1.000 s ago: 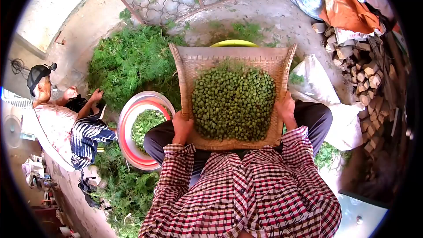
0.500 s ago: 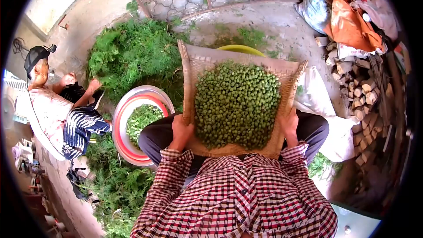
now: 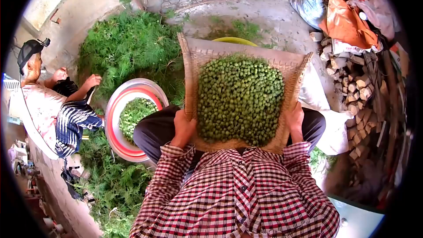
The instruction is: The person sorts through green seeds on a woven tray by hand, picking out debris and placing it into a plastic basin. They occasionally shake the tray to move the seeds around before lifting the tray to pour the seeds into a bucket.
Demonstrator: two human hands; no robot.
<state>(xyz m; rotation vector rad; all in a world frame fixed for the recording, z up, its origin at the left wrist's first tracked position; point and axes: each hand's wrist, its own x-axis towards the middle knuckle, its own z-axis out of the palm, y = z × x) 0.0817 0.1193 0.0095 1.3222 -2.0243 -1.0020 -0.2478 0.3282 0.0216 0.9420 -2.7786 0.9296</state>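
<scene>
I've got the woven winnowing tray (image 3: pixel 291 64) up in front of me, one hand on each side rim, so the load sits balanced across my lap. My left hand (image 3: pixel 183 128) is curled tight over the near-left edge, thumb on top, fingers wrapped under where I can't see them; my right hand (image 3: pixel 295 122) is clamped on the near-right edge the same way. The small green fruits (image 3: pixel 240 97) lie heaped in the middle of the tray, piled from the near rim to the open far lip, and holding both sides level keeps them from rolling off that open end. Just past the far lip a yellow basin (image 3: pixel 234 41) peeks out, mostly hidden behind the tray. At my left knee sits a metal bowl with a red band (image 3: pixel 115 119), holding a smaller lot of green pickings, close enough to reach without getting up. Leafy green branches (image 3: pixel 128 46) are heaped on the concrete beyond the bowl and run down along my left side. Over there another person in a striped top (image 3: pixel 72 123) sits low with hands in the greenery, well apart from my tray. To my right a white sack (image 3: pixel 319 97) lies just beside my knee, with cut firewood (image 3: pixel 359 83) stacked behind it and an orange cloth (image 3: pixel 348 20) bundled above.
</scene>
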